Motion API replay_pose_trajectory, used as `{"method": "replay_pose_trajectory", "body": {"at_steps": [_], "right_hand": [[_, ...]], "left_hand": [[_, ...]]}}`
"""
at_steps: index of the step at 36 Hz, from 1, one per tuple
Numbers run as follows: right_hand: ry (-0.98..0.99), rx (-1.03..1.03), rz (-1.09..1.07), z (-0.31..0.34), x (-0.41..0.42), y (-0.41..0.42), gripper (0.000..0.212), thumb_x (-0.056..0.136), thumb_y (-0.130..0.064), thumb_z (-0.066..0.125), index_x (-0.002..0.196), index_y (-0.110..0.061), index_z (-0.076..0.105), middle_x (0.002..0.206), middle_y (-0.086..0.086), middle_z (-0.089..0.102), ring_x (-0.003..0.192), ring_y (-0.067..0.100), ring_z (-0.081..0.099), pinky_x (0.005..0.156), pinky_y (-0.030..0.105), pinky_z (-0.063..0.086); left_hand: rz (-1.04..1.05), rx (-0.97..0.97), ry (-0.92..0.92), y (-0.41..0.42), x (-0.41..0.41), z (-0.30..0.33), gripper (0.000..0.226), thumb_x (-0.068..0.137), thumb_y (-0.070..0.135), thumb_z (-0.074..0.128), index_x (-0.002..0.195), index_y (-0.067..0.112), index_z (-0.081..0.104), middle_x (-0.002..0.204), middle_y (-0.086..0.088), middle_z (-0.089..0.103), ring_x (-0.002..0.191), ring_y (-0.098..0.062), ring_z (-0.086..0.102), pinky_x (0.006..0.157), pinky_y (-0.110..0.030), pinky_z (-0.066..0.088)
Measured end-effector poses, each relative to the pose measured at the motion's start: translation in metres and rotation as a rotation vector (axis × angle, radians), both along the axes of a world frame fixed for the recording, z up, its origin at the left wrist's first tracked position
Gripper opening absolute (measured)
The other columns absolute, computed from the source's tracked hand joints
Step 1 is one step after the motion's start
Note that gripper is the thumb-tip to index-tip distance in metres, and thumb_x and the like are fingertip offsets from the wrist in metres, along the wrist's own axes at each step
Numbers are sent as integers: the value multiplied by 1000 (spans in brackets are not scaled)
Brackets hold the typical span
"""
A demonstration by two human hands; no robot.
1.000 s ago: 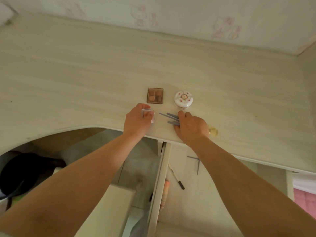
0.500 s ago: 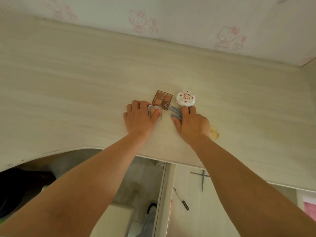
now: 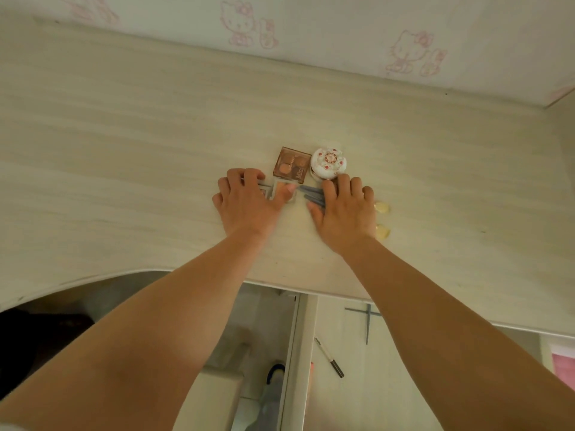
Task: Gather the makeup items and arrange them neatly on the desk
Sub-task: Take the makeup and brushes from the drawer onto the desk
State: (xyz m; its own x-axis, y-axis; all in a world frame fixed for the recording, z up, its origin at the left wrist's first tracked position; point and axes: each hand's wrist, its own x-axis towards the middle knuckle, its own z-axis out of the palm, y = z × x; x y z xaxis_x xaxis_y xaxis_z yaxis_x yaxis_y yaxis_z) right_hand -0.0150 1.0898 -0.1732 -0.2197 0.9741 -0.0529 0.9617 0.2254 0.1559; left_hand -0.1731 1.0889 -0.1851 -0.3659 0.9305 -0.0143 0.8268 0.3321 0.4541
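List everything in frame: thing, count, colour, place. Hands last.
eyeshadow palette: 1, brown, desk centre
round compact: 1, white with red flowers, right of palette
clear cases: apparently 2, transparent, under left hand
grey sticks: a few, grey-blue, under right hand
yellow blobs: 2, right of right hand
desk: 1, pale wood
pencil: 1, white, black tip, drawer below
left hand: fingers curled on cases
right hand: fingers flat on sticks
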Motion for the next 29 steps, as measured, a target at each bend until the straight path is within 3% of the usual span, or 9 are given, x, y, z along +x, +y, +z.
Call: {"method": "replay_pose_trajectory", "body": {"at_steps": [4, 7, 9, 13, 18, 22, 26, 28, 29], "right_hand": [[20, -18, -9, 1, 3, -11, 51, 96, -46, 26, 135, -13, 33, 127, 13, 42, 111, 31, 42, 101, 45, 31], [132, 19, 15, 3, 3, -28, 52, 93, -38, 39, 139, -14, 34, 134, 12, 42, 121, 32, 40, 110, 45, 26], [316, 143, 65, 6, -1, -47, 48, 85, -30, 48, 130, -15, 46, 124, 12, 53, 112, 31, 47, 102, 42, 35], [629, 320, 115, 6, 3, -105, 36, 79, -16, 53, 115, -15, 52, 109, 10, 59, 100, 24, 44, 86, 33, 36], [727, 334, 12, -19, 45, -177, 25, 77, -10, 50, 100, -15, 59, 94, 9, 62, 85, 22, 46, 72, 31, 36], [638, 163, -84, -49, 80, -225, 23, 75, -11, 48, 92, -14, 64, 87, 5, 62, 80, 19, 44, 68, 28, 35], [554, -95, -142, -80, 103, -255, 22, 75, -14, 49, 88, -17, 66, 83, 0, 61, 77, 20, 50, 61, 31, 47], [477, -259, -171, -90, 111, -261, 20, 77, -12, 60, 94, -18, 68, 89, -1, 63, 83, 23, 56, 68, 35, 51], [418, -350, -167, -93, 114, -261, 22, 82, -14, 60, 103, -19, 66, 98, -1, 63, 92, 23, 56, 78, 35, 50]], "left_hand": [[32, 70, -102, -3, -2, 2, 59, 76, 65, 56, 116, 22, 50, 125, -2, 43, 119, -24, 36, 93, -34, 30], [55, 145, -224, -9, -5, 5, 56, 80, 56, 61, 117, 15, 51, 126, -6, 44, 119, -25, 38, 94, -32, 31], [112, 213, -300, -17, -6, 9, 51, 81, 45, 63, 116, 10, 52, 126, -12, 46, 117, -29, 40, 94, -30, 30], [114, 336, -333, -56, 12, 18, 38, 78, 19, 64, 112, 5, 54, 120, -16, 50, 111, -32, 45, 93, -29, 31], [-189, 322, -427, -134, 46, 15, 27, 79, 8, 59, 106, 4, 54, 108, -7, 49, 100, -8, 44, 88, -8, 33], [-433, 191, -449, -196, 68, 3, 20, 82, 18, 47, 102, 15, 52, 98, 5, 53, 88, -4, 50, 80, -9, 38], [-672, -82, -329, -246, 93, -19, 24, 88, 17, 45, 108, 15, 57, 109, 1, 56, 74, 0, 47, 69, -14, 42], [-667, -255, -264, -267, 109, -36, 29, 92, 15, 46, 120, 19, 52, 125, 5, 46, 84, -2, 51, 72, -17, 45], [-582, -344, -251, -275, 117, -44, 33, 93, 16, 45, 126, 22, 47, 134, 5, 40, 99, -5, 53, 80, -17, 45]]}}
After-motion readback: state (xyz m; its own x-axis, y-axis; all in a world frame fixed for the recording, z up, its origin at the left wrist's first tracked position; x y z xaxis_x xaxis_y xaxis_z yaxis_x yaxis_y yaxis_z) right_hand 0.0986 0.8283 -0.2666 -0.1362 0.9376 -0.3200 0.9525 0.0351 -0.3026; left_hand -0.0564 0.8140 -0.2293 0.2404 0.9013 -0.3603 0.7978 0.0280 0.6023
